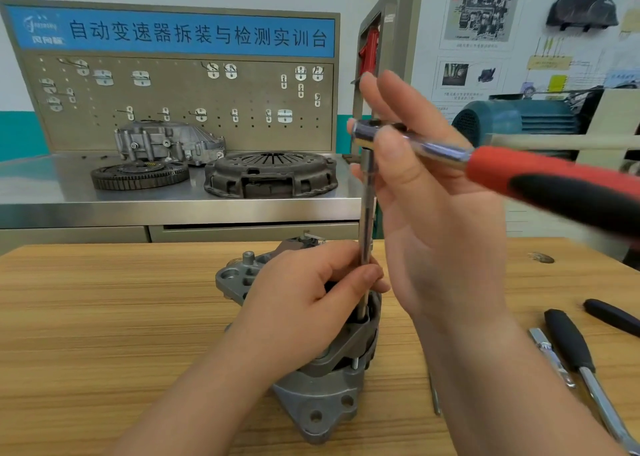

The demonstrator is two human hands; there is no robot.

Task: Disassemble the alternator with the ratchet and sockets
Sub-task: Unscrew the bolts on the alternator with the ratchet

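A grey alternator [322, 396] stands on the wooden table [104, 317] in front of me. A long extension bar [367, 213] rises upright from it to the head of a ratchet [408, 140] with a red and black handle [554, 185] pointing right. My left hand [311, 303] pinches the lower part of the bar just above the alternator. My right hand [433, 196] is up at the ratchet head, fingers nearly straight, thumb pressing on the head. The socket at the bar's lower end is hidden inside the alternator.
Black-handled tools [571, 345] and a thin metal rod [434, 396] lie on the table at the right. Behind stands a steel bench [173, 210] with a clutch cover [270, 175], a flywheel [138, 175], a housing [166, 140] and a pegboard [180, 102].
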